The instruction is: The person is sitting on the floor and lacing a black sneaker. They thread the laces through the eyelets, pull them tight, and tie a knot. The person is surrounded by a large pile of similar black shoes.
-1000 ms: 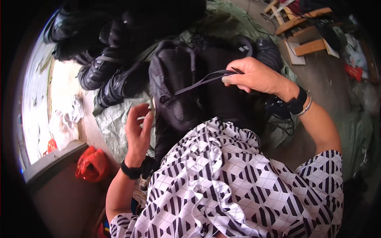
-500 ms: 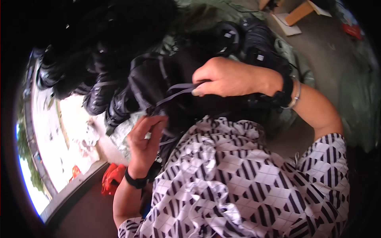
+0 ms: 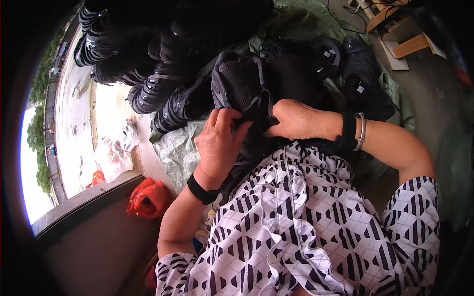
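Note:
A black shoe [image 3: 236,79] lies upon my lap, its mesh toe or heel part turned away from me. My left hand [image 3: 217,143] pinches the near left side of the shoe, thumb and fingers pressed on the dark material. On the other side my right hand [image 3: 298,121] is closed, its fingertips down against the shoe, where a dark lace [image 3: 266,101] runs up from them. Dark material hides what exactly the right fingertips grip. Each wrist has a black band, and the right one also a bangle.
Many black shoes [image 3: 153,81] are heaped at the far left, and more shoes [image 3: 358,74] lie at the far right on green sheeting [image 3: 306,15]. At left are a red plastic bag [image 3: 150,197] and a low wall edge. A wooden stand [image 3: 410,44] is at the upper right.
The dark lace was stretched between my two hands; now both hands are close together at the shoe. My right hand has come down and nearer, and the view has shifted.

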`<action>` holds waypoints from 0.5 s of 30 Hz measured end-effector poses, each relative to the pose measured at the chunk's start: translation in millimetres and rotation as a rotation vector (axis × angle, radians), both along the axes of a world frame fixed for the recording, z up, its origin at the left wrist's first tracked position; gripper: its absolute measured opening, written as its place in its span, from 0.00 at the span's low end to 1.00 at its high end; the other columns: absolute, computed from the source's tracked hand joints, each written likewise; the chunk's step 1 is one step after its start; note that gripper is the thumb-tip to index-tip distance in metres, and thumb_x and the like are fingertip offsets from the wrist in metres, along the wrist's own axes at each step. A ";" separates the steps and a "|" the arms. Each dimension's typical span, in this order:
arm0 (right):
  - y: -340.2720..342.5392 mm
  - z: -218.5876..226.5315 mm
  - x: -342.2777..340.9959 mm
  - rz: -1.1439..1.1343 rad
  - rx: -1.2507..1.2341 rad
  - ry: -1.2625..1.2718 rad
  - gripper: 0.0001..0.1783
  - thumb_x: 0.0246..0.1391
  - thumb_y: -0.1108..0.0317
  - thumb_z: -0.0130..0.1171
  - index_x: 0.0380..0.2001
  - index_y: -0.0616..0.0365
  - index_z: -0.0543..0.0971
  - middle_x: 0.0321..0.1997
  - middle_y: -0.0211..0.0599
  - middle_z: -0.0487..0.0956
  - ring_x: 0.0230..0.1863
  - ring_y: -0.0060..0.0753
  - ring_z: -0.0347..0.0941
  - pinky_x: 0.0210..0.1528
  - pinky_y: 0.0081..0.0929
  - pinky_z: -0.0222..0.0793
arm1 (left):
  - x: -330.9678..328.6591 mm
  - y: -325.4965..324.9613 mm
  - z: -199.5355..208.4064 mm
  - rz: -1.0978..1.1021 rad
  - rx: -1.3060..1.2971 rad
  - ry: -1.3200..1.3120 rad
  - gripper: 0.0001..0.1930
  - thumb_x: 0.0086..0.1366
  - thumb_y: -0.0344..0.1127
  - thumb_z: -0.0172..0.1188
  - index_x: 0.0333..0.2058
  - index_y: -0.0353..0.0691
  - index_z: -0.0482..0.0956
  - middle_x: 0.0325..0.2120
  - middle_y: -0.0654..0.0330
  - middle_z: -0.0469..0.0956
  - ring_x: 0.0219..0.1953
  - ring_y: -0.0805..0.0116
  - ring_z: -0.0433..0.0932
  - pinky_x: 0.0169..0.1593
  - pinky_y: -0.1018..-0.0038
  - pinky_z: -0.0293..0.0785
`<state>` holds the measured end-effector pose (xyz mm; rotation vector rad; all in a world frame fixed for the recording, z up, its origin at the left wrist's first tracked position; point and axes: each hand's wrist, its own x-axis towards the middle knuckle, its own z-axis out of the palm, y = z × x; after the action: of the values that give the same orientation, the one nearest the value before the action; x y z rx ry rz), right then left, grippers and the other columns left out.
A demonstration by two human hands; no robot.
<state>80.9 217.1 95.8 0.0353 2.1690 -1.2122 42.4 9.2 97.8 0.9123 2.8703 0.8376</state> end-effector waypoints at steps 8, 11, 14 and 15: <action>54.3 13.4 -1.8 -0.281 -0.698 -0.506 0.12 0.56 0.63 0.61 0.29 0.62 0.76 0.12 0.23 0.68 0.08 0.09 0.56 0.10 0.11 0.46 | 0.6 -20.4 -13.9 0.052 0.002 -0.007 0.10 0.55 0.36 0.68 0.31 0.42 0.75 0.27 0.61 0.75 0.26 0.61 0.78 0.28 0.67 0.71; 67.0 10.6 -1.7 -0.310 -0.724 -0.540 0.11 0.56 0.65 0.61 0.29 0.63 0.76 0.13 0.22 0.68 0.09 0.09 0.57 0.10 0.11 0.47 | -7.1 -27.6 -15.4 0.006 0.011 0.013 0.09 0.56 0.35 0.66 0.30 0.42 0.74 0.27 0.61 0.74 0.27 0.59 0.77 0.29 0.65 0.71; 60.9 10.1 -0.7 -0.253 -0.598 -0.493 0.11 0.56 0.65 0.61 0.31 0.63 0.76 0.16 0.22 0.70 0.11 0.09 0.59 0.11 0.11 0.49 | -16.2 -35.4 -6.7 0.036 -0.091 -0.062 0.08 0.55 0.33 0.66 0.32 0.44 0.75 0.28 0.60 0.74 0.30 0.56 0.77 0.32 0.64 0.72; 57.5 12.0 -0.8 -0.244 -0.526 -0.438 0.11 0.56 0.65 0.61 0.32 0.63 0.77 0.16 0.22 0.70 0.11 0.09 0.60 0.11 0.11 0.50 | -14.9 -35.4 -4.1 -0.023 0.006 0.067 0.09 0.55 0.32 0.66 0.34 0.44 0.75 0.29 0.59 0.74 0.30 0.56 0.77 0.32 0.64 0.72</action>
<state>80.1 274.5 107.8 0.3173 1.4558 -1.6985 27.5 -26.2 93.7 0.9910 2.9086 0.8292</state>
